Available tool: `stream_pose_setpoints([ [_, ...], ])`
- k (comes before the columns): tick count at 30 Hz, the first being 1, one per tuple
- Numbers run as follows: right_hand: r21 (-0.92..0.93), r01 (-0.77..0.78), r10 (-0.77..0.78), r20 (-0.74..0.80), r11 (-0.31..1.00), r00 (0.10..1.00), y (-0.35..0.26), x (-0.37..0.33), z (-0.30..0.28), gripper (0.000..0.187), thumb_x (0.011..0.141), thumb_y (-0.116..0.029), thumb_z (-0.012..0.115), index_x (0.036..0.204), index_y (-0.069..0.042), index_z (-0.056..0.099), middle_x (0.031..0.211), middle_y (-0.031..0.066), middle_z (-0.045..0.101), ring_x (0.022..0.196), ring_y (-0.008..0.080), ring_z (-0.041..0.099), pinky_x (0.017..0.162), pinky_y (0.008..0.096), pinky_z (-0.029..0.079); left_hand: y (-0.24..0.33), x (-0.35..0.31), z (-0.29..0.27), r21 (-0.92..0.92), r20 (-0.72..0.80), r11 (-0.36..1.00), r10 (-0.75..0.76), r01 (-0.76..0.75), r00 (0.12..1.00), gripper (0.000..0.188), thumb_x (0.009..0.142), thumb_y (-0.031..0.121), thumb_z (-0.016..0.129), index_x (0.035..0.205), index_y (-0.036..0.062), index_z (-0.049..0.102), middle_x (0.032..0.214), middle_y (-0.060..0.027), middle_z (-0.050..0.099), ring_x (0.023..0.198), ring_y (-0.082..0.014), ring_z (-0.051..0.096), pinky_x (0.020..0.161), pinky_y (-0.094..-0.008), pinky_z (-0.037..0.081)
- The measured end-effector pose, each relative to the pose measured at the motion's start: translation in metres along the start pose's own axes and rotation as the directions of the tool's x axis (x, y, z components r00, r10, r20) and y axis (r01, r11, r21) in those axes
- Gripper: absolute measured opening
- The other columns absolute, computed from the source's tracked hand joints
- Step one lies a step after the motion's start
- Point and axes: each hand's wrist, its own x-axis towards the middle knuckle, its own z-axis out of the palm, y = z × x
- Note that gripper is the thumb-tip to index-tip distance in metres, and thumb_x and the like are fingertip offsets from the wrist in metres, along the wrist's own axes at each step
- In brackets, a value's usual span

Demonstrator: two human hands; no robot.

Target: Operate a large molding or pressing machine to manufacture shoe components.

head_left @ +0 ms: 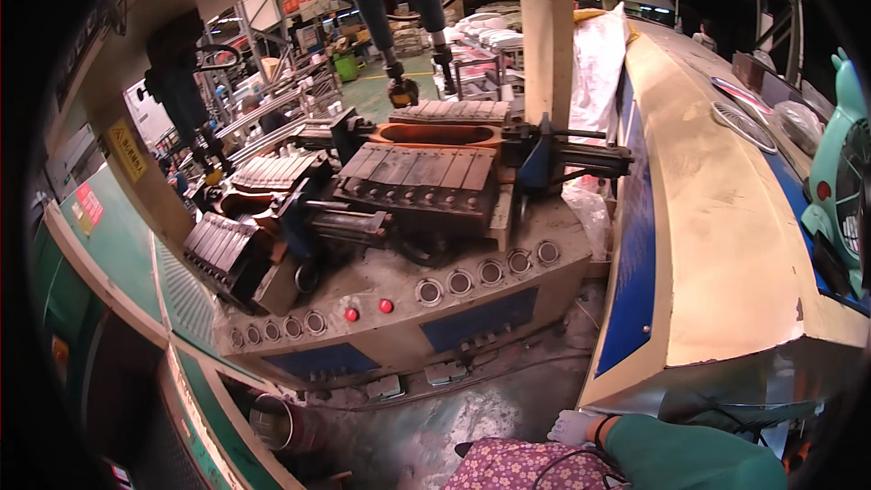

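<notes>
Can see R hand point(572, 427) near front L corner of beige cabinet point(726, 227); cannot tell if w/ fingers apart or together. Can find said cabinet to R of machine bench point(392, 345), w/ mint green fan point(827, 177) by cabinet's R edge.

right-hand fingers point(562, 431) near flowered apron point(513, 468) | beige machine point(399, 345) ahead, two red buttons point(386, 306) | green fan point(826, 163) at right

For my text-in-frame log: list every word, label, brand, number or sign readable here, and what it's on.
I don't copy out wording, so nothing is quoted.
Yellow sign on the beige post: warning triangle above dark characters.
Red label on the green panel: too small to read.
Other markings: too small or blurred.
</notes>
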Motion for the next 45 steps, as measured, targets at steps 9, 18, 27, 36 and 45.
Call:
stream_pose_setpoints([
  [9, 0.018, -0.016, 0.015, 0.071, 1.0, 0.997, 0.001, 0.002, -0.002, 0.025, 0.098, -0.02, 0.044, 0.107, -0.016, 0.066, 0.094, 0.006, 0.072, 0.092, 0.0236, 0.071, 0.079, 0.039, 0.048, 0.006, -0.001, -0.012, -0.036, -0.017, 0.999, -0.009, 0.008, 1.0, 0.072, 0.063, 0.048, 0.086, 0.113, -0.0002, 0.066, 0.105, -0.0184, 0.067, 0.091, -0.0365, 0.068, 0.079, -0.0467, 0.055],
  [18, 0.026, -0.013, 0.011, 0.093, 1.0, 0.996, -0.001, 0.0, -0.009, 0.025, 0.098, -0.022, 0.045, 0.11, -0.016, 0.067, 0.095, 0.0067, 0.072, 0.094, 0.0249, 0.071, 0.081, 0.0387, 0.049, 0.002, -0.001, -0.007, -0.017, 0.005, 1.0, -0.022, 0.022, 1.0, 0.073, 0.064, 0.049, 0.085, 0.115, 0.0005, 0.066, 0.106, -0.0182, 0.068, 0.093, -0.036, 0.068, 0.08, -0.0461, 0.055],
  [27, 0.036, -0.019, 0.016, 0.077, 0.999, 0.997, -0.001, -0.001, -0.01, 0.026, 0.098, -0.022, 0.044, 0.109, -0.016, 0.067, 0.096, 0.007, 0.072, 0.094, 0.0253, 0.071, 0.082, 0.0391, 0.048, -0.002, -0.001, 0.001, 0.013, 0.015, 1.0, -0.021, 0.021, 1.0, 0.078, 0.066, 0.054, 0.085, 0.119, 0.0009, 0.064, 0.109, -0.0173, 0.068, 0.095, -0.035, 0.068, 0.08, -0.0456, 0.055],
  [36, 0.022, -0.012, 0.011, 0.083, 1.0, 0.997, -0.002, -0.001, -0.009, 0.026, 0.098, -0.023, 0.044, 0.109, -0.016, 0.067, 0.096, 0.0067, 0.072, 0.093, 0.0249, 0.07, 0.081, 0.0386, 0.047, -0.01, -0.001, 0.015, 0.052, 0.05, 0.999, -0.019, 0.017, 0.999, 0.088, 0.069, 0.059, 0.081, 0.129, -0.0005, 0.059, 0.123, -0.0206, 0.065, 0.105, -0.0363, 0.067, 0.09, -0.0453, 0.053],
  [45, 0.032, -0.017, 0.014, 0.085, 0.999, 0.996, -0.001, -0.003, -0.013, 0.026, 0.098, -0.022, 0.044, 0.109, -0.017, 0.067, 0.096, 0.0066, 0.072, 0.093, 0.025, 0.07, 0.08, 0.0386, 0.048, -0.002, 0.003, 0.004, 0.07, 0.133, 0.996, -0.069, 0.06, 0.989, 0.088, 0.068, 0.06, 0.082, 0.129, 0.0005, 0.06, 0.122, -0.0187, 0.066, 0.104, -0.0331, 0.067, 0.089, -0.043, 0.054],
])
